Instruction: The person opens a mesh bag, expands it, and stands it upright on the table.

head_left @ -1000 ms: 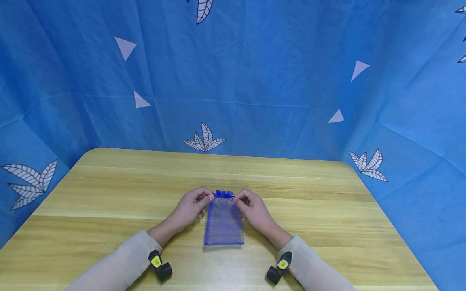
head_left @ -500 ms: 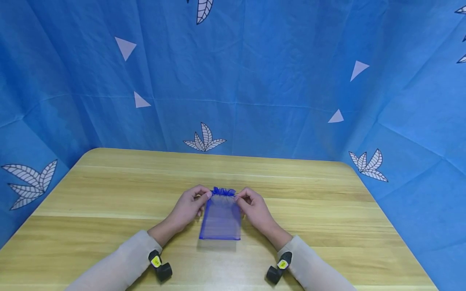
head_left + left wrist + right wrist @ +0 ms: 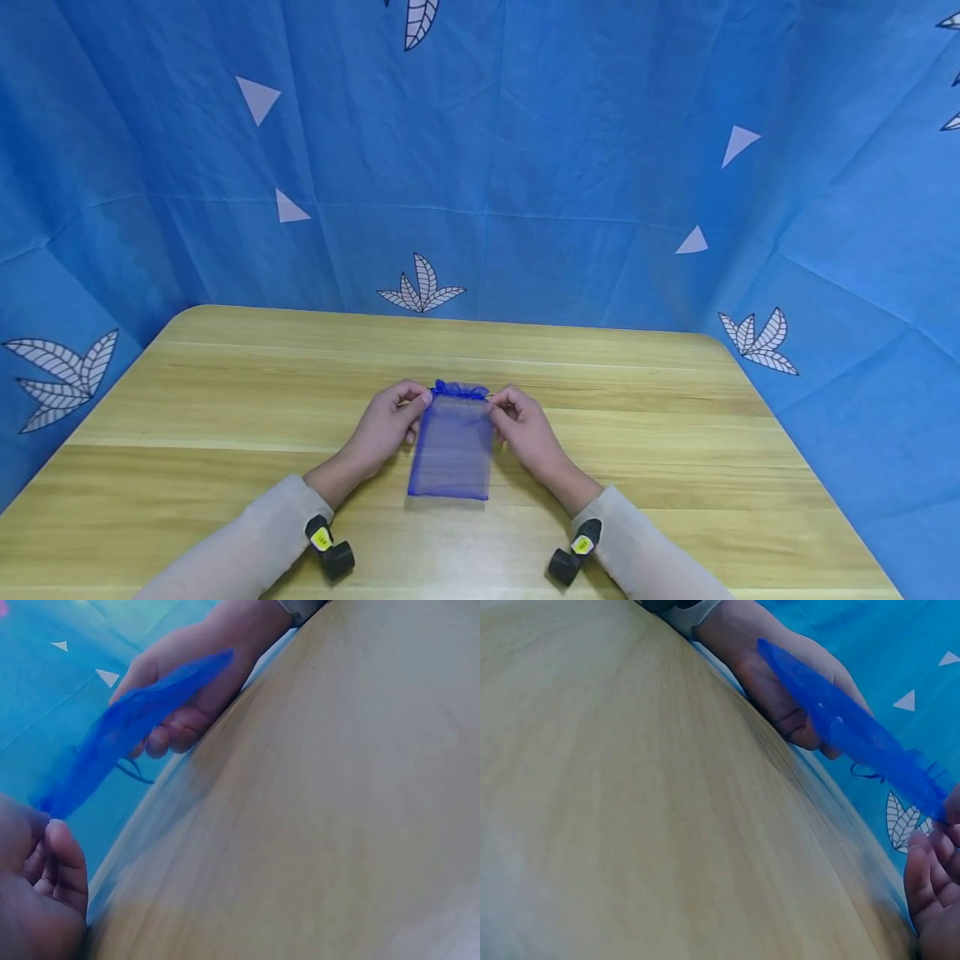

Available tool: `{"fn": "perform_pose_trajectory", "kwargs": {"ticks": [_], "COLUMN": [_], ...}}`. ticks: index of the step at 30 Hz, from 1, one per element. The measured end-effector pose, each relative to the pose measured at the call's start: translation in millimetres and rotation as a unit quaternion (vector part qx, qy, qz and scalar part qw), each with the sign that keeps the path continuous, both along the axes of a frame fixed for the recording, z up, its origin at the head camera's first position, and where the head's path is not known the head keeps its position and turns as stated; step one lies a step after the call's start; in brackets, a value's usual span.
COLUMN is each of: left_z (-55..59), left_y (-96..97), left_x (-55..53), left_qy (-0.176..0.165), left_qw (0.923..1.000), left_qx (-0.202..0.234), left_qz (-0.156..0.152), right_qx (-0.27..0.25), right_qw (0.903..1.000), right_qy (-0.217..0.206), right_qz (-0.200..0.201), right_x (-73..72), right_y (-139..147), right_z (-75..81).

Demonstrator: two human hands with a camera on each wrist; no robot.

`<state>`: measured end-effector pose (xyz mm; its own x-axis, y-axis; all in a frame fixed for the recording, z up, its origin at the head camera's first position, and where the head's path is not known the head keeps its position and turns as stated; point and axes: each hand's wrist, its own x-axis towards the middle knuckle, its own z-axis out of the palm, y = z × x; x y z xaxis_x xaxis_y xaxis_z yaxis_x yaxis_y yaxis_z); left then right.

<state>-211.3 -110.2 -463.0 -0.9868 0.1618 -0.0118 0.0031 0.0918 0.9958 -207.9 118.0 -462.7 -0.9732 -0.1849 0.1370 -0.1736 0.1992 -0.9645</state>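
A small sheer blue-violet organza drawstring bag (image 3: 452,450) hangs between my hands, its ruffled mouth (image 3: 461,390) pointing away from me. My left hand (image 3: 392,421) pinches its upper left corner at the drawstring, between thumb and forefinger. At the upper right, my right hand (image 3: 525,427) pinches the cord end beside the mouth. Both wrist views catch the bag nearly edge-on, raised over the wood, and a dark cord loop (image 3: 135,776) dangles below it. Through the mesh the tabletop shows.
The wood-grain table (image 3: 225,392) has rounded far corners. A blue curtain (image 3: 570,167) printed with white leaves and triangles hangs behind it and along both sides. Black wrist cameras (image 3: 330,550) sit on the grey sleeves.
The gathered mouth has spread wider as my hands drew slightly apart. The bag has shifted a little to the left, and its top edge lies slightly farther from me.
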Motion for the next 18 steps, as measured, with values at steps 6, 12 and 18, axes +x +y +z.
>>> {"fn": "perform_pose_trajectory", "kwargs": {"ticks": [6,12,18], "left_z": [-0.2,-2.2,-2.9], "left_y": [-0.2,-0.7,-0.8], "left_x": [-0.2,0.6,0.8], "left_qy": [0.004,0.013,0.018], "left_qw": [0.9998,0.9984,0.9968], "left_qx": [-0.016,-0.050,-0.068], "left_qz": [-0.007,-0.023,-0.039], "right_qx": [0.027,0.053,0.047], "right_qw": [0.9990,0.9983,0.9986], "right_qy": [0.017,-0.005,0.011], "right_qz": [0.033,0.024,0.023], "right_x": [13.4,6.2,0.8], "right_y": [-3,-1,1], "right_z": [22.6,8.9,-0.4]}}
